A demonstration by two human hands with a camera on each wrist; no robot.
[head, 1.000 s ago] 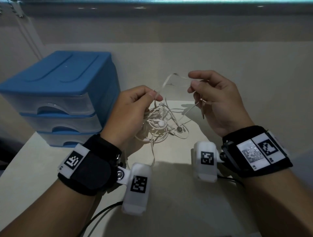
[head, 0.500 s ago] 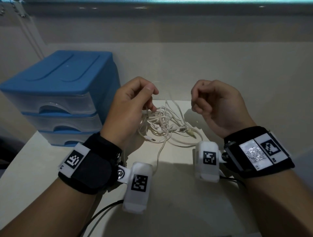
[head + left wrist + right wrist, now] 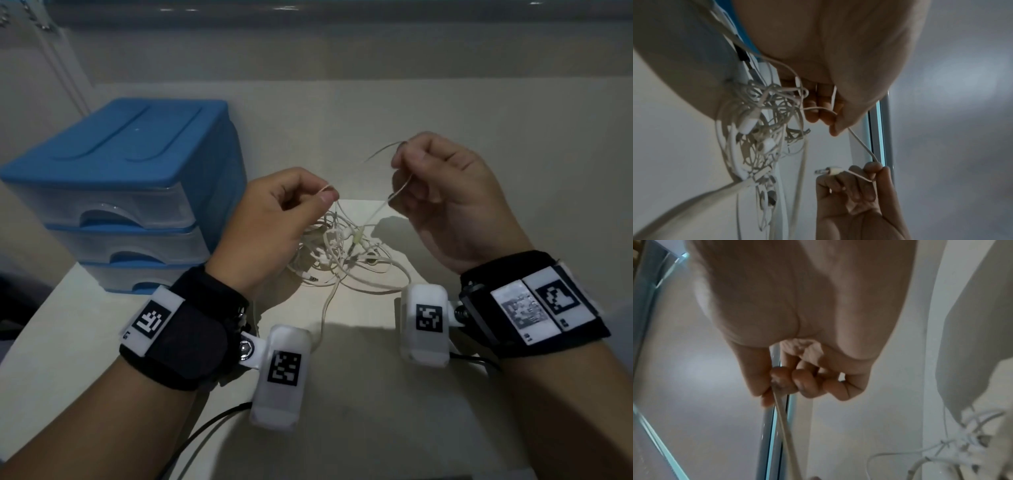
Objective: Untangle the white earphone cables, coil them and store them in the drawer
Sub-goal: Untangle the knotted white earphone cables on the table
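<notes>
Currently a strand is pinched between thumb and forefinger of the left hand [image 3: 274, 219], the other fingers curled loosely under it. The same strand is gripped by the right hand [image 3: 452, 195], all fingers curled in; in the left wrist view the jack plug [image 3: 828, 171] is seen sticking out of that fist, so the free end is already secured. Both hands are held above the table [image 3: 376, 394], a short run of cable spanning between them.

Below and between them the white earphone cables [image 3: 342, 253] lie as a loose tangle on the table, earbuds and an inline pod mixed in. More than one set seems to be involved; how many cannot be told.

For this step, the plug end should be fed back through loops, not pulled tight — tension would cinch the knots. The bundle is best kept slack on the surface, with the left pinch used as a guide point and slid along the strand as length is freed. Earbuds are likely to snag; each should be passed through singly.

The blue drawer unit [image 3: 120, 164] stands to the left, just beside the tangle, all three drawers closed. Coiling and storing are not yet begun.
</notes>
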